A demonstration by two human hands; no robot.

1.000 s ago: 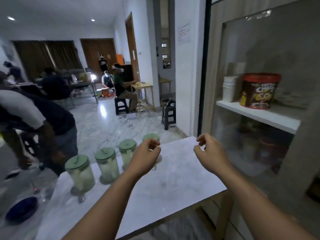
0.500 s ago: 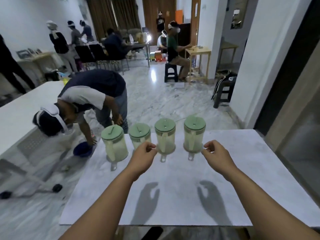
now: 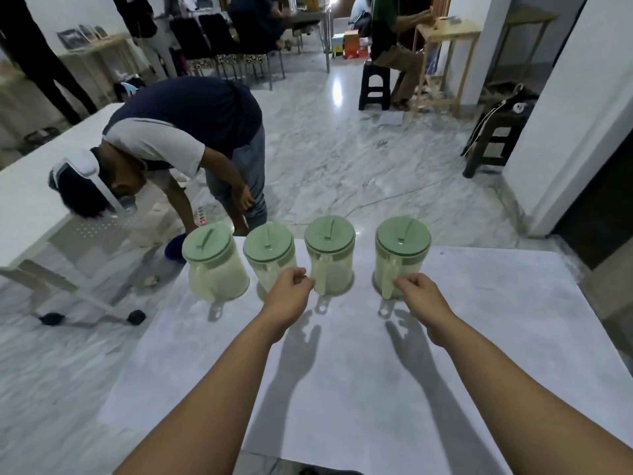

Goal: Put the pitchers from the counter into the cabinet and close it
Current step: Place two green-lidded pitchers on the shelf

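Several clear pitchers with green lids stand in a row along the far edge of the white marble counter (image 3: 342, 389), handles facing me. My left hand (image 3: 289, 294) has its loosely curled fingertips at the handle of the second pitcher from the right (image 3: 330, 255), without wrapping it. The fingertips of my right hand (image 3: 416, 293) touch the handle of the rightmost pitcher (image 3: 402, 252), and they are not closed around it either. To the left stand another pitcher (image 3: 269, 255) and the leftmost pitcher (image 3: 214, 265). The cabinet is out of view.
A person (image 3: 178, 138) bends over just beyond the counter's far left corner, above a blue bowl (image 3: 174, 246) on the floor. A white table (image 3: 30, 193) stands at the left. A dark stool (image 3: 496, 138) and a white wall (image 3: 565, 114) are at the right.
My view has swung from the cabinet on the right to the row of pitchers. Both hands have moved forward to the handles of the two right-hand pitchers.
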